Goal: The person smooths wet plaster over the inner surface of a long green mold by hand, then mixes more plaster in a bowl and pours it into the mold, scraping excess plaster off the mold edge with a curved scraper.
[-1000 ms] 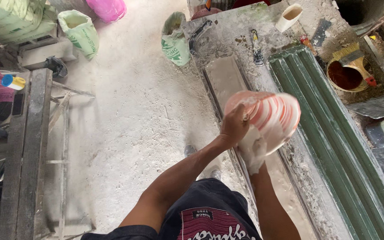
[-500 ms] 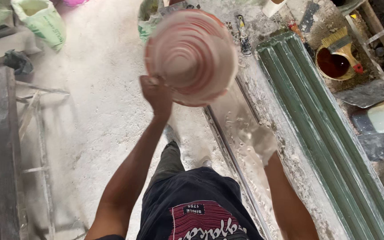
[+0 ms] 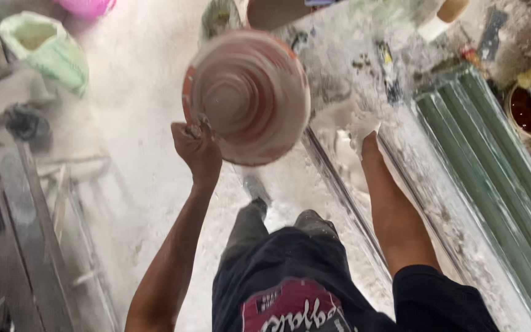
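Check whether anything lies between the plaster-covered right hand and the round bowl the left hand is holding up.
Nothing visible does. The left hand grips the bowl by its rim, raised; the right hand rests apart in the wet white plaster on the long mould, with open space between them.

Pale green sack [image 3: 47, 52] slumped open on the dusty floor at far left; second green bag [image 3: 219, 18] near top centre.

Left arm raised, elbow bent, forearm angled up and slightly rt; left hand [image 3: 196, 146] clenched shut, knuckles toward camera. Right arm stretched fwd and down, nearly straight; right hand [image 3: 359, 128] coated in white powder, fingers too blurred to read.
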